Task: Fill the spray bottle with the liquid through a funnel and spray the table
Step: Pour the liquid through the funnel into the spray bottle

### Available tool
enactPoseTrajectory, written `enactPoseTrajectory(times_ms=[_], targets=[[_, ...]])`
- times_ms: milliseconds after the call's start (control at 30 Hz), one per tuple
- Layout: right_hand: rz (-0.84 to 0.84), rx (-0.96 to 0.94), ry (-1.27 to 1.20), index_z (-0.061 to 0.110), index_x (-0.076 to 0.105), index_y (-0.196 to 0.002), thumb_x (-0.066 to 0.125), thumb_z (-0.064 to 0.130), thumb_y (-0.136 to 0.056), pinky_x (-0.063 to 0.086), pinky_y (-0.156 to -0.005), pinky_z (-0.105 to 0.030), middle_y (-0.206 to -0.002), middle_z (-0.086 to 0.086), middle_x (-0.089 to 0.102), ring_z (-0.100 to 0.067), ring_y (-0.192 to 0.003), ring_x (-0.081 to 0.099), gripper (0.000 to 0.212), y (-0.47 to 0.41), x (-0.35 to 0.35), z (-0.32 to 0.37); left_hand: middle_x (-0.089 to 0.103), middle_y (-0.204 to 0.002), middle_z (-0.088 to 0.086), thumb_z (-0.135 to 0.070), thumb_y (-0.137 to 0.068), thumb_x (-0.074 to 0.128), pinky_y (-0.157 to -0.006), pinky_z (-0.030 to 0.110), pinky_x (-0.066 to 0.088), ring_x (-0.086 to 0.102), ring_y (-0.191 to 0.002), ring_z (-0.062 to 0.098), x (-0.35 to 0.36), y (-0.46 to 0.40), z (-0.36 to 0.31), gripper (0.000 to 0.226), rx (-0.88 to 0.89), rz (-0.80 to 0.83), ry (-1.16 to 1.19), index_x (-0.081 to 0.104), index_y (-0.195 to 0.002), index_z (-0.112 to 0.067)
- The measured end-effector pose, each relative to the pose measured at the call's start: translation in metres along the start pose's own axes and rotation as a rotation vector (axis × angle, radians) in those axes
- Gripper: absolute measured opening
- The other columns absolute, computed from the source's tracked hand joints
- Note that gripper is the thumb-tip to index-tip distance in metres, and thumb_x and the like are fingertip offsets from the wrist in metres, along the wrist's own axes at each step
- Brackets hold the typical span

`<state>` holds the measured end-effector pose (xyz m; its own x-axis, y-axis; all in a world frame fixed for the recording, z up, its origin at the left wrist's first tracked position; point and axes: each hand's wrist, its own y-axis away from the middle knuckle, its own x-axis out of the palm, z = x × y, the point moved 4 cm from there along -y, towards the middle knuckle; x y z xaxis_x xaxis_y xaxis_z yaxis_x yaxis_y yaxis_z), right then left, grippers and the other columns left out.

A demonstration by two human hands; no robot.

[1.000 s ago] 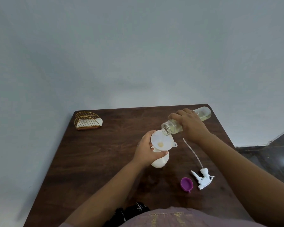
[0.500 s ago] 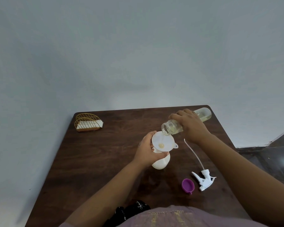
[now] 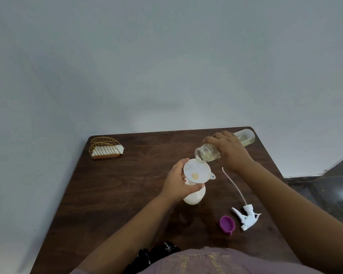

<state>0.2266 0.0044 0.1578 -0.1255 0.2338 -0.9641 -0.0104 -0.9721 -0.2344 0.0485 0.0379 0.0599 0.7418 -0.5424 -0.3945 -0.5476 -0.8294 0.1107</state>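
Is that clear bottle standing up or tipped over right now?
Tipped. The right hand holds the clear bottle nearly sideways, its open mouth down over the white funnel.

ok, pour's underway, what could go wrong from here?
1. Clear bottle mouth sits at the funnel rim, not its centre: liquid may spill onto the table.
2. Liquid pools at the funnel hole: faster tilt could overflow.
3. Only the left hand steadies the white bottle: could tip.
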Motion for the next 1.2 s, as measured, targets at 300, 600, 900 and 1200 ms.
enactPoseTrajectory(times_ms=[300, 600, 900, 1200], targets=[[-0.017, -0.008, -0.003, 0.024, 0.06, -0.111, 0.069, 0.007, -0.069, 0.035, -0.086, -0.034, -0.098, 0.0, 0.06, -0.023, -0.094, 0.048, 0.046, 0.0015, -0.0024, 0.0022, 0.052, -0.134, -0.012, -0.037, -0.063, 0.089, -0.093, 0.033, 0.056, 0.054, -0.118, 0.013, -0.0002, -0.0001, 0.0017, 0.089, 0.005, 0.0, 0.006, 0.043, -0.138, -0.031], [-0.042, -0.015, -0.015, 0.025, 0.061, -0.107, 0.069, 0.008, -0.069, 0.032, -0.082, -0.03, -0.093, 0.002, 0.059, -0.023, -0.09, 0.048, 0.043, 0.0016, -0.0029, 0.0023, 0.051, -0.134, -0.013, -0.038, -0.062, 0.089, -0.092, 0.03, 0.055, 0.053, -0.117, 0.011, -0.0002, -0.0002, 0.0024, 0.09, 0.004, 0.005, 0.003, 0.042, -0.139, -0.031], [-0.013, -0.015, -0.011, 0.025, 0.06, -0.11, 0.07, 0.009, -0.07, 0.031, -0.082, -0.029, -0.096, 0.001, 0.06, -0.022, -0.094, 0.049, 0.044, 0.0031, -0.0021, 0.0052, 0.052, -0.132, -0.013, -0.038, -0.063, 0.089, -0.093, 0.034, 0.056, 0.054, -0.117, 0.012, -0.0012, -0.0007, 0.0006, 0.087, 0.013, 0.006, 0.003, 0.043, -0.136, -0.032], [-0.018, -0.027, -0.022, 0.023, 0.061, -0.112, 0.06, 0.002, -0.072, 0.026, -0.081, -0.027, -0.097, 0.0, 0.06, -0.022, -0.094, 0.047, 0.045, 0.002, -0.005, 0.0086, 0.052, -0.13, -0.015, -0.038, -0.063, 0.088, -0.092, 0.031, 0.055, 0.055, -0.115, 0.011, -0.0006, -0.0016, 0.0014, 0.087, 0.005, 0.014, 0.004, 0.042, -0.137, -0.032]])
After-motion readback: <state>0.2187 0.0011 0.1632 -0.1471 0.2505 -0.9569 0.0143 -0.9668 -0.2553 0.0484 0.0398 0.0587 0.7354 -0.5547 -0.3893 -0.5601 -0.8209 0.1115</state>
